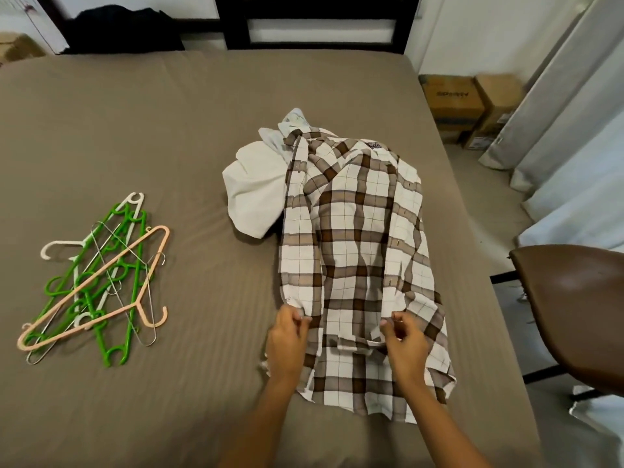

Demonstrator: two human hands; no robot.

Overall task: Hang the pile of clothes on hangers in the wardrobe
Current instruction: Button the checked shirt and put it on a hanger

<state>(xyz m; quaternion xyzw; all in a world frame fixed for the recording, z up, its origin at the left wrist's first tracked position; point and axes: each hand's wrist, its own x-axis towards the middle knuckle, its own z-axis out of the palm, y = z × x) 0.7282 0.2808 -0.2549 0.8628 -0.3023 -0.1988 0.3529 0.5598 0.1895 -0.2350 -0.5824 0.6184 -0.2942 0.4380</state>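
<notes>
**Head camera: both hands pinching the plaid shirt on the bed**

Head view, single frame. The plaid shirt (pixel 361 251), white with brown and tan checks, lies flat on the bed (pixel 152 130) just right of frame centre. Its collar points to 12 o'clock and its hem to 6 o'clock. It sits on top of the other clothes. A white garment (pixel 253 190) bulges out from under its 10 o'clock side, and a pale collar (pixel 293 119) shows at its 12 o'clock end.

Left hand (pixel 287 342): at the shirt's 7 o'clock edge, fingers curled, thumb and fingertips pinching the cloth there.
Right hand (pixel 405 346): at the shirt's 5 o'clock part, fingers curled, pinching a fold of the shirt front.
Both forearms enter from 6 o'clock. The hands are apart, with the shirt's middle strip between them.

Hangers (pixel 101 282): a loose heap on the bed at 8 o'clock of the frame, well apart from the shirt. The heap has green plastic, white plastic and thin wire ones, with a peach hanger (pixel 163 231) on top.

Surroundings:
- A brown chair (pixel 574 298) stands beside the bed at 4 o'clock.
- Cardboard boxes (pixel 452 99) sit on the floor at 2 o'clock.
- Light curtains (pixel 553 106) hang just right of the boxes.
- A dark cloth (pixel 125 28) lies at 11 o'clock, against the black bed frame (pixel 233 25) at 12 o'clock.
</notes>
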